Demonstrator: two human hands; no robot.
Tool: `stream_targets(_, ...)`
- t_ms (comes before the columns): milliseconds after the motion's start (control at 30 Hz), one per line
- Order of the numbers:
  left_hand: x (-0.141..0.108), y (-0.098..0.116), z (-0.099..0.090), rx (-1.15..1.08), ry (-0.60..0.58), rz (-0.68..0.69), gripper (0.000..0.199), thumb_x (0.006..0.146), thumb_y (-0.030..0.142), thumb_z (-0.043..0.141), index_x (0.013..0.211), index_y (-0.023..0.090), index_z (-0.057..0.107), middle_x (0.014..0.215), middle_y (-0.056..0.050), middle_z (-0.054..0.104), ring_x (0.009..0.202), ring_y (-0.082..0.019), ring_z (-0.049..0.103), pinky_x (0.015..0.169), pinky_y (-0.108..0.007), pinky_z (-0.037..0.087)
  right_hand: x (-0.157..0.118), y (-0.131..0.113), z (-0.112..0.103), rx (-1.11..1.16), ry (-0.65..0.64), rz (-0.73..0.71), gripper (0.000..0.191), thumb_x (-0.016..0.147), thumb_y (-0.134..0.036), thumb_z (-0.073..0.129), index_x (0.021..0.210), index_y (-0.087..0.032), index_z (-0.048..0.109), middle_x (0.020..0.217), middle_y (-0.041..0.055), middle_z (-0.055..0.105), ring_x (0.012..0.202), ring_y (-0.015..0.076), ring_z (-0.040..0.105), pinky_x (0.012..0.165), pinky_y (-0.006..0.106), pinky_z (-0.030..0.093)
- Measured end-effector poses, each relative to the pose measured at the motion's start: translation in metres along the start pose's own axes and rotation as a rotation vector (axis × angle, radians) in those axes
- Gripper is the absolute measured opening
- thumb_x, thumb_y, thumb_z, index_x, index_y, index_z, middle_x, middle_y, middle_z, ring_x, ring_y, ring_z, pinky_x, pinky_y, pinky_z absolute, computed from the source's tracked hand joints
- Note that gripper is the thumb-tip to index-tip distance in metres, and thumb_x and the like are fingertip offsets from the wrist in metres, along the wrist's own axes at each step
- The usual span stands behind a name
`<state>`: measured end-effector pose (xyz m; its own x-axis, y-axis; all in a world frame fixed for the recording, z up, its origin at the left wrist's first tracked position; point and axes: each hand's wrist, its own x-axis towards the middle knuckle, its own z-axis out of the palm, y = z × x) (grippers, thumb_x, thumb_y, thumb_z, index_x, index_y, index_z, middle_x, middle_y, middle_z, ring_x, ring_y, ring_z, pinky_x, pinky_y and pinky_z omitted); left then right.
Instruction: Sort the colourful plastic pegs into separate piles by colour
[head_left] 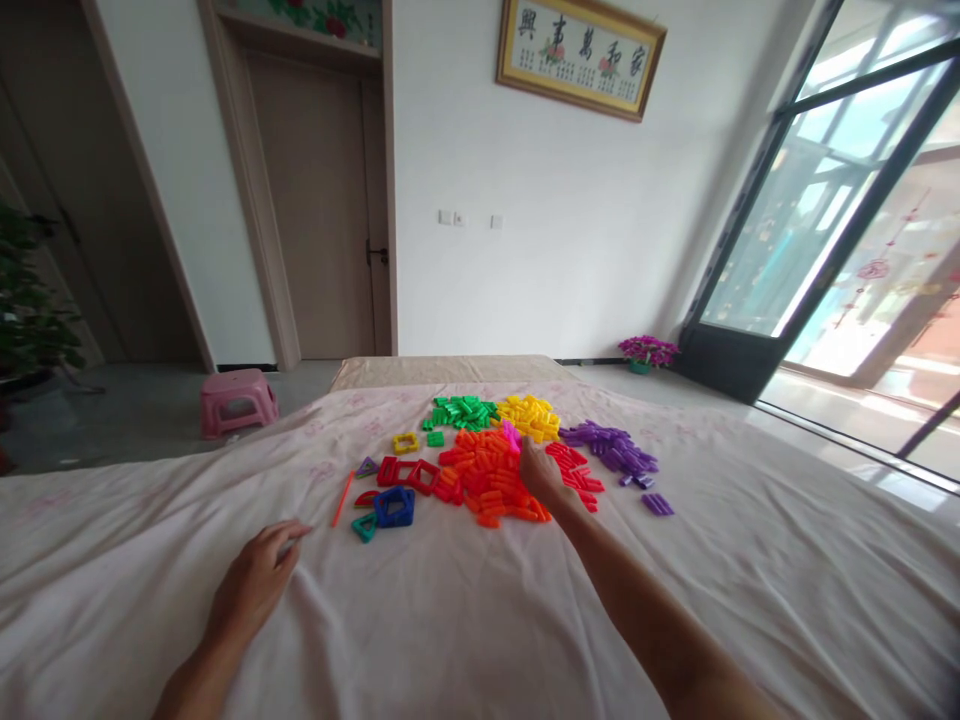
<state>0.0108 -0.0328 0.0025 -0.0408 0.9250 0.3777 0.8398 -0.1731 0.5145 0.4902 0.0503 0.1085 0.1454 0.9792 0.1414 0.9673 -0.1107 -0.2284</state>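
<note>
My right hand (538, 470) reaches over the middle of the sorted heaps, fingers drawn together. Its fingertips are beside a small bright pink plastic piece (511, 434); whether they grip anything is hidden. Under and left of it spreads a heap of orange plastic pieces (491, 475), with red pieces (576, 475) to the right. My left hand (259, 572) lies on the sheet at the left, fingers loosely stretched out and holding nothing. Nearest to it are a thin orange stick (343, 498), a teal triangle frame (364, 527) and blue square frames (394, 507).
Green pieces (463, 412), yellow pieces (529, 416) and purple pieces (616, 447) form heaps behind and to the right. Red square frames (407, 473) and a yellow square frame (406, 442) lie left. Below the pale sheet (465, 620), a pink stool (238, 402) stands on the floor.
</note>
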Motion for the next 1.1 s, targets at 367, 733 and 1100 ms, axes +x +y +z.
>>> stream_targets(367, -0.003, 0.010, -0.005, -0.010, 0.019, -0.024, 0.032, 0.084, 0.030, 0.046, 0.105, 0.023, 0.069, 0.119, -0.006, 0.067, 0.117, -0.022, 0.060, 0.106, -0.038, 0.044, -0.039, -0.110, 0.029, 0.031, -0.057, -0.303, 0.034, 0.089, -0.005, 0.034, 0.120, -0.012, 0.043, 0.098, 0.0142, 0.067, 0.087, 0.0232, 0.066, 0.069, 0.030, 0.040)
stream_targets(733, -0.006, 0.025, -0.016, 0.008, 0.017, -0.046, 0.032, 0.086, 0.029, 0.044, 0.105, 0.021, 0.069, 0.117, -0.007, 0.068, 0.113, -0.022, 0.061, 0.104, -0.037, 0.045, -0.034, -0.100, 0.015, 0.247, 0.046, -0.258, 0.030, 0.096, -0.020, 0.032, 0.122, -0.015, 0.045, 0.099, 0.0131, 0.069, 0.084, 0.0221, 0.064, 0.071, 0.029, 0.039)
stream_targets(1100, -0.032, 0.137, -0.003, -0.146, 0.113, 0.139, 0.029, 0.089, 0.019, 0.043, 0.101, 0.024, 0.069, 0.103, -0.005, 0.071, 0.100, -0.018, 0.065, 0.094, -0.032, 0.049, -0.076, -0.093, 0.002, 0.690, 0.138, -0.404, 0.023, 0.092, -0.029, 0.039, 0.109, -0.019, 0.051, 0.084, 0.0043, 0.068, 0.067, 0.0157, 0.060, 0.061, 0.023, 0.040)
